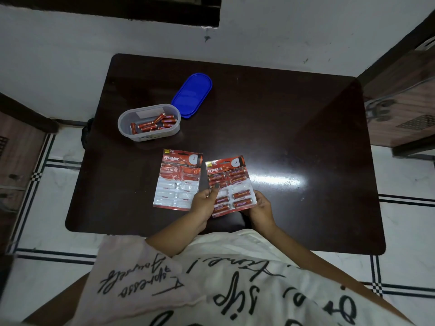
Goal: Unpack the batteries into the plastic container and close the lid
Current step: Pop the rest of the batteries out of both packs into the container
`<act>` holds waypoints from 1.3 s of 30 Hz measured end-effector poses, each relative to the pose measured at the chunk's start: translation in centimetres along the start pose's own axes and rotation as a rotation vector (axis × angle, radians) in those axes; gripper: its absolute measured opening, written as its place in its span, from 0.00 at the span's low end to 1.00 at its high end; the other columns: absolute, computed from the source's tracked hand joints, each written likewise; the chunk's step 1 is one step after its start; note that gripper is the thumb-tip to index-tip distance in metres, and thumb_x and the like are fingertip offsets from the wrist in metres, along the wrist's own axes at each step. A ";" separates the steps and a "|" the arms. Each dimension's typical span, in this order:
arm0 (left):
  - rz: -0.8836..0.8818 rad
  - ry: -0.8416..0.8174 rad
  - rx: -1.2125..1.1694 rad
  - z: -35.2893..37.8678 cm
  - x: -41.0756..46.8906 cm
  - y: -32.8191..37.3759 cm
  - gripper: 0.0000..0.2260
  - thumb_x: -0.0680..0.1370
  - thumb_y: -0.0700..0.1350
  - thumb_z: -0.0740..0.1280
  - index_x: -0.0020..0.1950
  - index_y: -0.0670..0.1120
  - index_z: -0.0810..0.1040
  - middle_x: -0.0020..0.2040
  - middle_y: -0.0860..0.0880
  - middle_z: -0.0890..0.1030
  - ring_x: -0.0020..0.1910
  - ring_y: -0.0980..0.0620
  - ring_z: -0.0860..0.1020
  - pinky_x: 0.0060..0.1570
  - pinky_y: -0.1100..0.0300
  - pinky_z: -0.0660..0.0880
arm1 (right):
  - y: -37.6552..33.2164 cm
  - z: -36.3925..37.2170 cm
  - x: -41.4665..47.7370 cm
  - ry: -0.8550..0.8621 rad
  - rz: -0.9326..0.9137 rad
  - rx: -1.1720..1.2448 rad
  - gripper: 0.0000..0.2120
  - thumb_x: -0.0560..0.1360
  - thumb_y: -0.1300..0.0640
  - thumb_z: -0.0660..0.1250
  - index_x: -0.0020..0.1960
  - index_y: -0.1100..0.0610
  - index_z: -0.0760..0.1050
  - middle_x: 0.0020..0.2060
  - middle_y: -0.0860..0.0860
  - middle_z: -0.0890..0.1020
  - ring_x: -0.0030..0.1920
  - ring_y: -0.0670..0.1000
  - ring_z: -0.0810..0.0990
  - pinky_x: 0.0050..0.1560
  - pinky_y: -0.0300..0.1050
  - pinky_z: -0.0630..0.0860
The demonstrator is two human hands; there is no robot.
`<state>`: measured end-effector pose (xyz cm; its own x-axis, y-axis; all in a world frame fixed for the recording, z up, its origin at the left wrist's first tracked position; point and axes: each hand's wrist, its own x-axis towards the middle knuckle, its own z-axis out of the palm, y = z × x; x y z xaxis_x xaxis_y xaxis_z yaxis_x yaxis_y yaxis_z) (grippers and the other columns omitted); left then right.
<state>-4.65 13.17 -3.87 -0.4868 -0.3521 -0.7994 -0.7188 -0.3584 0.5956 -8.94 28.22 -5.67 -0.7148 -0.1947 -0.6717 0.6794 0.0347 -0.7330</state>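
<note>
So far I would say the job is about half done. The battery pack (229,187) I am watching is held in both hands on the near side of the plastic container (124,118), a bit to its right. The left hand (204,203) grips the pack's left edge with the thumb on top, and the right hand (261,208) holds its bottom right corner with fingers curled under. This pack has red batteries in its top rows and bottom rows, but the middle pockets look empty, so I think it is the one being emptied now. A second pack (179,180) lies flat on the near side of the container. Most of its pockets are clear and empty, and I cannot tell if a battery is left near its top. Inside the container lie a handful of loose batteries (153,124), tipped every which way. The blue lid (191,95) lies flat at the far right of the container, right beside it, so it is not on yet. All of this sits on the dark table (282,114). What is left, as I see it, is to push out the rest of the batteries, drop them in, then press the lid on.
</note>
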 end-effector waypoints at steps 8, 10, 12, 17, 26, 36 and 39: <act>0.010 -0.016 -0.009 -0.1 -0.1 0.1 0.13 0.78 0.59 0.64 0.47 0.51 0.80 0.45 0.50 0.84 0.43 0.53 0.83 0.39 0.62 0.76 | -2.4 0.7 -0.5 -0.086 0.287 0.231 0.14 0.81 0.57 0.58 0.54 0.60 0.81 0.47 0.58 0.86 0.50 0.58 0.85 0.51 0.51 0.82; -0.001 -0.056 -0.040 -0.3 -0.1 0.0 0.13 0.77 0.59 0.66 0.49 0.50 0.80 0.46 0.50 0.85 0.44 0.52 0.83 0.42 0.60 0.78 | -2.4 0.6 -0.5 -0.126 0.330 0.273 0.15 0.82 0.56 0.57 0.55 0.60 0.81 0.47 0.58 0.86 0.47 0.56 0.86 0.46 0.47 0.83; -0.026 -0.120 -0.070 -0.6 0.1 -0.4 0.14 0.76 0.57 0.67 0.55 0.49 0.79 0.50 0.49 0.85 0.48 0.51 0.83 0.48 0.55 0.80 | -2.2 0.4 -0.4 -0.162 0.355 0.274 0.14 0.82 0.57 0.58 0.54 0.60 0.82 0.45 0.57 0.86 0.41 0.53 0.84 0.38 0.42 0.81; 0.036 -0.110 -0.038 -0.7 0.3 -1.4 0.14 0.75 0.54 0.71 0.56 0.49 0.80 0.52 0.49 0.85 0.52 0.49 0.83 0.57 0.50 0.78 | -1.0 0.2 -0.2 -0.230 0.361 0.045 0.04 0.79 0.64 0.64 0.47 0.58 0.77 0.33 0.54 0.77 0.29 0.48 0.70 0.26 0.35 0.69; 0.132 -0.018 0.080 0.0 0.5 -1.1 0.14 0.74 0.53 0.73 0.55 0.47 0.81 0.52 0.49 0.85 0.50 0.51 0.83 0.54 0.54 0.79 | -1.3 0.5 -0.6 -0.127 0.217 -0.137 0.10 0.76 0.66 0.66 0.38 0.58 0.77 0.28 0.55 0.76 0.26 0.49 0.71 0.28 0.40 0.69; 0.146 -0.017 0.081 -0.2 0.5 -1.4 0.17 0.75 0.54 0.71 0.58 0.46 0.80 0.52 0.49 0.84 0.50 0.52 0.83 0.48 0.61 0.78 | -1.3 0.7 -0.4 -0.204 0.166 -0.283 0.09 0.77 0.60 0.67 0.38 0.55 0.77 0.29 0.53 0.77 0.30 0.49 0.73 0.33 0.41 0.72; 0.162 -0.012 0.102 0.0 0.6 -1.3 0.15 0.75 0.54 0.72 0.56 0.46 0.80 0.51 0.49 0.84 0.49 0.52 0.83 0.50 0.57 0.79 | -0.9 0.6 -0.6 -0.215 0.181 -0.201 0.10 0.77 0.62 0.68 0.38 0.56 0.74 0.28 0.52 0.74 0.29 0.48 0.70 0.31 0.40 0.69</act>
<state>-4.00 13.39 -5.12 -0.6057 -0.3876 -0.6949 -0.6767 -0.2086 0.7061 -9.06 27.73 -4.56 -0.5202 -0.3687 -0.7704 0.7302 0.2758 -0.6251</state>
